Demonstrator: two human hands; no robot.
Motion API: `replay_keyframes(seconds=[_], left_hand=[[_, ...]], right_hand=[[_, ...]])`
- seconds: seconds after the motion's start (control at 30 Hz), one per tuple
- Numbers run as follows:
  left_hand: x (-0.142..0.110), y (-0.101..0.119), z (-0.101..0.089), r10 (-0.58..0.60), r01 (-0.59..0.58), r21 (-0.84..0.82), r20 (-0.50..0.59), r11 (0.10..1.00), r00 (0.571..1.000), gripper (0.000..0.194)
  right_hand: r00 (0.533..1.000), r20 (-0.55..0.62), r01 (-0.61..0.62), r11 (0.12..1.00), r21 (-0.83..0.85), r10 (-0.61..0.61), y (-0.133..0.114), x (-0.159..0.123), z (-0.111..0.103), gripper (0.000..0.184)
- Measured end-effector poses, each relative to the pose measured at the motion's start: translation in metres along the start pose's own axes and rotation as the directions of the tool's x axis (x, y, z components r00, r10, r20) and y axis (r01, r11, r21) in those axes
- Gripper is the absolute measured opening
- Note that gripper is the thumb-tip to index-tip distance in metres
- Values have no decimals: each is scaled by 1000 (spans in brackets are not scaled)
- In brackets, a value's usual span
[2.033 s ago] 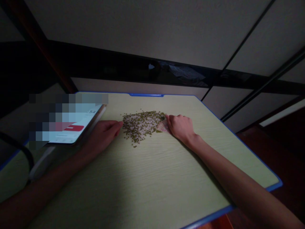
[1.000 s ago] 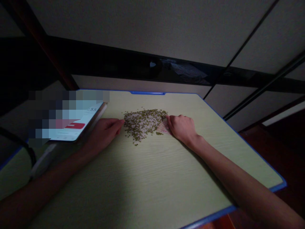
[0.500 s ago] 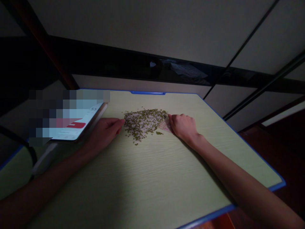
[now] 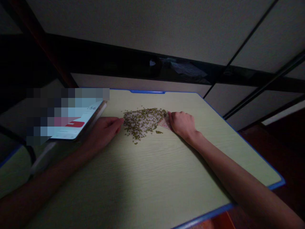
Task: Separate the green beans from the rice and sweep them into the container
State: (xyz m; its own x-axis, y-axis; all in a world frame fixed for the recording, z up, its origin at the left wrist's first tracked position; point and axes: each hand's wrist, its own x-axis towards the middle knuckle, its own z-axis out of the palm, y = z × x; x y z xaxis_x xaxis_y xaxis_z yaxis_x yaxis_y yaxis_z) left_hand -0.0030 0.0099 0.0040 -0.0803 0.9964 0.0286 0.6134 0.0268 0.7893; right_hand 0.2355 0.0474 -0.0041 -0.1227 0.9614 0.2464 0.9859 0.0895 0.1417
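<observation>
Small green beans [image 4: 152,112] lie spread over a pale, pinkish-white patch, which may be a sheet or other grains; I cannot tell which. My left hand [image 4: 105,128] is closed at the left edge of the pile, its fingertips touching that edge; what it pinches is hidden. On the right, my right hand [image 4: 183,123] is closed in a fist with the thumb toward the pile. A thin pinkish patterned sheet [image 4: 166,122] runs from under the beans to this hand, which grips its edge. A few beans [image 4: 159,132] lie apart in front.
The pale table [image 4: 152,178] has a blue rim. At the left, a phone [image 4: 82,122] with a lit screen leans on a stand, close to my left forearm. A dark cable [image 4: 32,152] hangs beside it. Cabinet panels [image 4: 147,28] rise behind the table.
The view has shifted very slightly. Both hands and the bean pile stay in nearly the same place; digits on the phone screen have changed.
</observation>
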Motion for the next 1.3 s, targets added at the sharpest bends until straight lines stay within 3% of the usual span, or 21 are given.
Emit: replay_keyframes(seconds=[0.23, 0.7, 1.3], left_hand=[[1, -2, 0, 13, -13, 10, 3, 1000, 1000, 36], [0, 0, 0, 12, -12, 1, -3, 1000, 1000, 36], [1, -2, 0, 18, -18, 3, 0, 1000, 1000, 36]], right_hand=[[998, -38, 40, 999, -11, -41, 0, -4, 1, 51], [999, 27, 45, 999, 5, -45, -8, -7, -9, 51], [999, 12, 48, 999, 4, -48, -9, -3, -6, 51]])
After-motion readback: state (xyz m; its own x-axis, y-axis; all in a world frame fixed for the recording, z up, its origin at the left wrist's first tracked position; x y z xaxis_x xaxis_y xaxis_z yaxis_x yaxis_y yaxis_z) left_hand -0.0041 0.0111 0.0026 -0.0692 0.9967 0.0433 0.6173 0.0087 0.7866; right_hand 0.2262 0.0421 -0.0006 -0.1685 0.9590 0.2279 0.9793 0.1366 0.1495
